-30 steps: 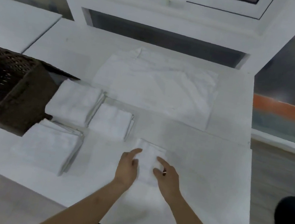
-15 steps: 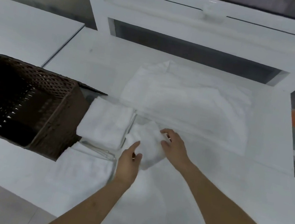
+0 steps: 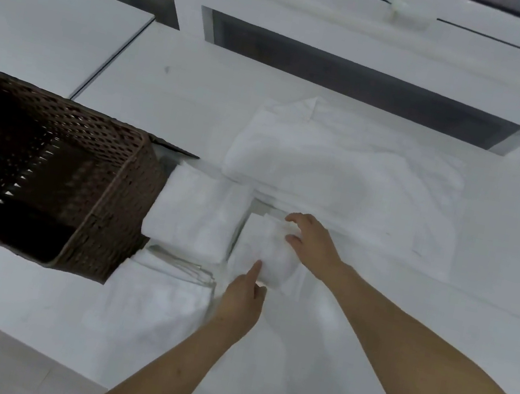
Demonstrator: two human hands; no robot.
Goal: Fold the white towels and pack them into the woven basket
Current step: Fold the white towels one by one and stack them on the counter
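A small folded white towel (image 3: 268, 250) lies on another folded towel in the middle of the white table (image 3: 174, 84). My right hand (image 3: 313, 241) rests on its far right edge, fingers on the cloth. My left hand (image 3: 242, 298) touches its near edge with the index finger stretched out. A folded towel (image 3: 197, 210) sits to the left, next to the dark brown woven basket (image 3: 109, 177), which looks empty. Another folded stack (image 3: 151, 295) lies nearer to me. Unfolded white towels (image 3: 349, 174) are spread at the back.
The basket stands at the table's left edge, tilted with its opening toward me. A second white table (image 3: 39, 19) lies to the far left. A white window frame (image 3: 352, 22) rises behind the table. The floor shows at the bottom left.
Both hands carried the small folded towel from the near middle of the table leftward and away, and laid it on the folded towel beside the others. The view shifted left, showing the whole basket.
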